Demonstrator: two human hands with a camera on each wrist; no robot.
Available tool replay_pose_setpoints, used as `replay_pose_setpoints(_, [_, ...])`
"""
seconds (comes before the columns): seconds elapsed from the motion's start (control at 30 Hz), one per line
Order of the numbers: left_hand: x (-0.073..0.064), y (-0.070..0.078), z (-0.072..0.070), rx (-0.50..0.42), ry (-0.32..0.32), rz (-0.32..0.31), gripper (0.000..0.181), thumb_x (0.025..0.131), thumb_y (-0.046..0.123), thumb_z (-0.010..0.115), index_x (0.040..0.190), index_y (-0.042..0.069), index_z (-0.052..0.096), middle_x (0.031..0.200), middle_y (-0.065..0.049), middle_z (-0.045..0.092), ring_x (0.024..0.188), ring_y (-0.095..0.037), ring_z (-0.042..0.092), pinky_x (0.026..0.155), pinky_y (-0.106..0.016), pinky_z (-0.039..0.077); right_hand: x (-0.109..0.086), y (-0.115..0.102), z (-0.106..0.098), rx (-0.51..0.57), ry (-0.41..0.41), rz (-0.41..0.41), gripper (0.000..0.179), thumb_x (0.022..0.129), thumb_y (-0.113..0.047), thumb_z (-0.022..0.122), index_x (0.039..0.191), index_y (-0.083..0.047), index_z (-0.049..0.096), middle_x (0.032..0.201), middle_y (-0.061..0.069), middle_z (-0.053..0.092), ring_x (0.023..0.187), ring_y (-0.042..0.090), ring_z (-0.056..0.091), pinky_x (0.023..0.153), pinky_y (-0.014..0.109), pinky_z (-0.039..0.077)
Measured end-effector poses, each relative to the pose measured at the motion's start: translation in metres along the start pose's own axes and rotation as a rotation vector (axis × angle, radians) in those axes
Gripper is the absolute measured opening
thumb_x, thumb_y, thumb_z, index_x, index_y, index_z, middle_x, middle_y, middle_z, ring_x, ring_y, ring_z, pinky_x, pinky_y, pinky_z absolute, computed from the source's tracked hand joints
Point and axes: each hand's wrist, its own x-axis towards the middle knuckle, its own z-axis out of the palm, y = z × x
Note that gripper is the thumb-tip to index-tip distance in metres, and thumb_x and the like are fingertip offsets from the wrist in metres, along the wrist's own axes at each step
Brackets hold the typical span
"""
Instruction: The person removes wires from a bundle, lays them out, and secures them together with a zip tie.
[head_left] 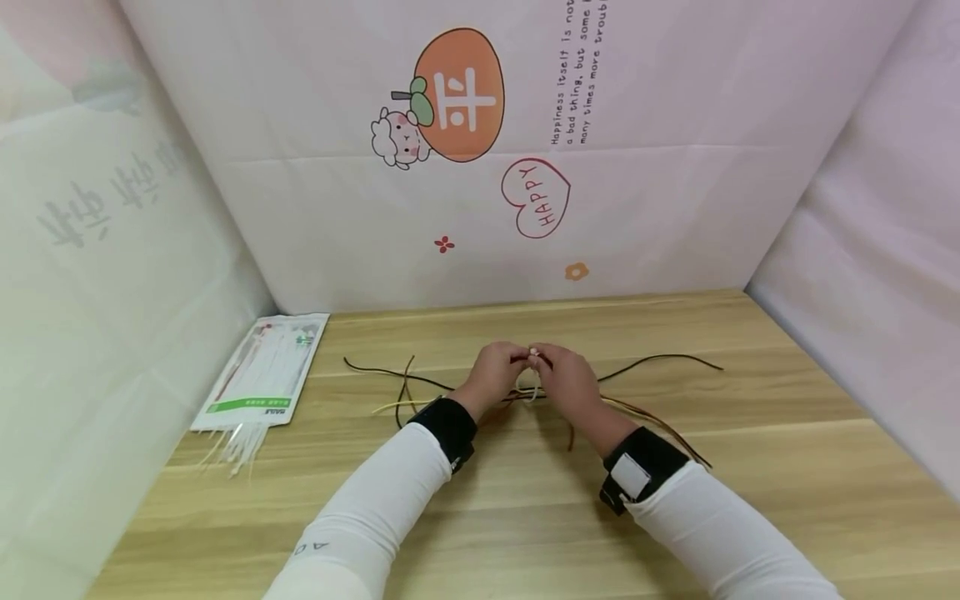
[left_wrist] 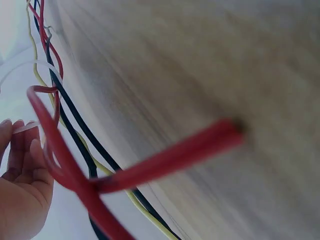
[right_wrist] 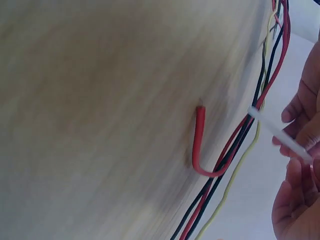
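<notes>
A white cable tie (right_wrist: pixel 280 134) curves in a loop around a bundle of thin wires, as the right wrist view shows. In the head view, my left hand (head_left: pixel 489 377) pinches the tie just above the bundle. My right hand (head_left: pixel 573 390) meets it there, thumb and fingertips also pinching the tie. The bundle mixes red wire (left_wrist: pixel 170 159), yellow wire (right_wrist: pixel 227 192) and black wire (head_left: pixel 663 357), lying left to right across the wooden table. One short red end (right_wrist: pixel 198 135) bends away from the rest. The fingers partly cover the top of the loop.
To the left lies a white and green plastic packet (head_left: pixel 262 367), with several white cable ties (head_left: pixel 243 446) sticking out of its near end. A printed cloth wall (head_left: pixel 315 225) rises behind the wooden table (head_left: pixel 525 533), with cloth on both sides too.
</notes>
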Motion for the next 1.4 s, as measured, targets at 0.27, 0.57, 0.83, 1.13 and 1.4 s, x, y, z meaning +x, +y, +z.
replay_pose_setpoints(0.27, [0.0012, -0.0029, 0.0024, 0.102, 0.049, 0.098, 0.017, 0.094, 0.003, 0.059, 0.104, -0.002, 0.072, 0.101, -0.015, 0.07, 0.096, -0.025, 0.066, 0.082, -0.027, 0.052, -0.0009, 0.0001, 0.0069, 0.041, 0.048, 0.038, 0.037, 0.097, -0.018, 0.06, 0.129, -0.001, 0.058, 0.105, 0.018, 0.07, 0.069, 0.021, 0.063, 0.057, 0.031, 0.046])
replay_pose_setpoints(0.57, [0.0016, 0.0017, 0.002, 0.006, 0.027, -0.01, 0.021, 0.097, 0.005, 0.056, 0.11, -0.002, 0.071, 0.107, -0.014, 0.069, 0.099, -0.024, 0.066, 0.08, -0.023, 0.052, -0.0023, 0.0013, 0.0081, 0.035, 0.196, 0.008, 0.028, 0.093, -0.019, 0.065, 0.116, -0.003, 0.066, 0.09, 0.011, 0.073, 0.062, 0.02, 0.063, 0.051, 0.029, 0.043])
replay_pose_setpoints(0.83, [0.0018, 0.0024, 0.0022, 0.029, 0.041, -0.039, 0.019, 0.096, 0.005, 0.058, 0.108, -0.002, 0.072, 0.107, -0.014, 0.069, 0.102, -0.024, 0.065, 0.083, -0.026, 0.052, -0.0013, 0.001, 0.0071, 0.02, 0.116, 0.062, 0.032, 0.094, -0.022, 0.064, 0.121, -0.003, 0.065, 0.096, 0.012, 0.072, 0.05, 0.011, 0.05, 0.047, 0.026, 0.035])
replay_pose_setpoints(1.13, [0.0017, 0.0022, 0.0002, -0.011, 0.08, -0.047, 0.017, 0.094, 0.006, 0.06, 0.104, -0.002, 0.073, 0.105, -0.014, 0.07, 0.101, -0.025, 0.065, 0.082, -0.026, 0.052, -0.0039, -0.0041, 0.0076, 0.036, 0.138, 0.06, 0.03, 0.095, -0.024, 0.063, 0.116, -0.003, 0.067, 0.092, 0.013, 0.072, 0.056, 0.012, 0.056, 0.048, 0.025, 0.038])
replay_pose_setpoints(1.4, [0.0014, 0.0003, 0.0009, 0.017, 0.084, -0.02, 0.017, 0.094, 0.007, 0.061, 0.104, -0.001, 0.073, 0.105, -0.014, 0.07, 0.1, -0.025, 0.065, 0.082, -0.026, 0.052, -0.0011, -0.0003, 0.0108, 0.041, 0.112, 0.078, 0.03, 0.098, -0.023, 0.058, 0.12, -0.005, 0.067, 0.094, 0.012, 0.073, 0.06, 0.014, 0.057, 0.049, 0.027, 0.038])
